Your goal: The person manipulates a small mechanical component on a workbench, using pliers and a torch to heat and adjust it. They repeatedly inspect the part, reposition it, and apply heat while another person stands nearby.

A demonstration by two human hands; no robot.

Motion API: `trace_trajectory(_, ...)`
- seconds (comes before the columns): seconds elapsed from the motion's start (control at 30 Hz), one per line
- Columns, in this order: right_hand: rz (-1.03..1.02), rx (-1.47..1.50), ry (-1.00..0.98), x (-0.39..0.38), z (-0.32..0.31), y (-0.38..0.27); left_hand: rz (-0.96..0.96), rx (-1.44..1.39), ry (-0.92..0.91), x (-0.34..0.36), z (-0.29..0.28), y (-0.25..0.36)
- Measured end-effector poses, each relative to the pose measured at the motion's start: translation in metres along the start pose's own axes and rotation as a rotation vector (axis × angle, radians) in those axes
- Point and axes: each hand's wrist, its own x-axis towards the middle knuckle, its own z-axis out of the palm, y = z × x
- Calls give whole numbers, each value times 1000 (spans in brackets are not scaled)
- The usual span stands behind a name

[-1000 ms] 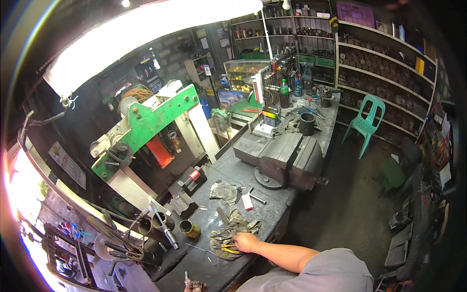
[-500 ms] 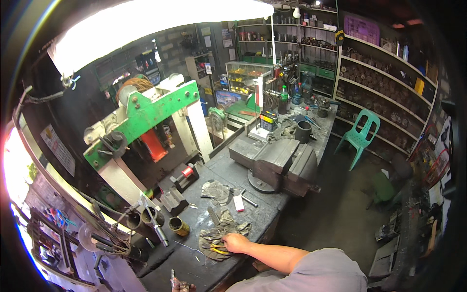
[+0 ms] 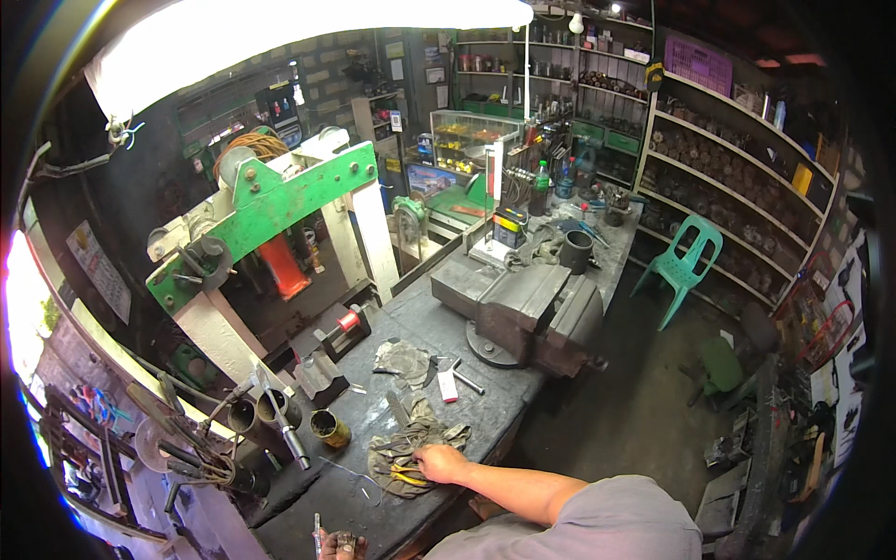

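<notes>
Near the bench's front edge, my right hand (image 3: 441,464) is closed at a crumpled, stained rag (image 3: 434,431). Yellow-handled pliers (image 3: 407,475) lie on that rag, their handles showing beside my fingertips, which seem to grip them. At the lower edge of the picture is my left hand (image 3: 343,547), fingers curled and dark with grime. A slim, pale, shiny rod-like thing (image 3: 317,525) sticks up from it; its lower end is hidden. A thin bent wire (image 3: 353,469) lies on the bench between the two hands.
A large bench vise (image 3: 523,313) stands beyond the rag. An open tin can (image 3: 330,428), a T-shaped metal tool (image 3: 467,378) and a grey cloth (image 3: 403,362) lie nearer. The green-and-white press frame (image 3: 271,215) rises at left; a green chair (image 3: 686,261) stands at right.
The whole view has shifted slightly, so the bench and things sit a little further left. My right hand stays at the rag and pliers; my left still holds the slim thing.
</notes>
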Motion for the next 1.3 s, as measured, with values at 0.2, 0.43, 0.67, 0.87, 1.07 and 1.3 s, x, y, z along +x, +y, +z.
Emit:
trace_trajectory(0.2,6,-14,21,1,2,0,8,-28,30,7,-4,-2)
trace_trajectory(0.43,4,8,34,-1,1,-2,-8,-25,45,5,-14,-4)
trace_trajectory(0.67,17,-27,29,0,-1,-6,1,-47,41,9,-18,-8)
trace_trajectory(0.87,3,-44,37,1,2,-2,-37,-46,-31,15,-28,-11)
trace_trajectory(1.07,64,-92,-42,4,-3,-9,-11,-178,103,15,-31,-13)
trace_trajectory(1.3,65,-62,137,-8,-54,-83,-6,-174,186,7,-52,0)
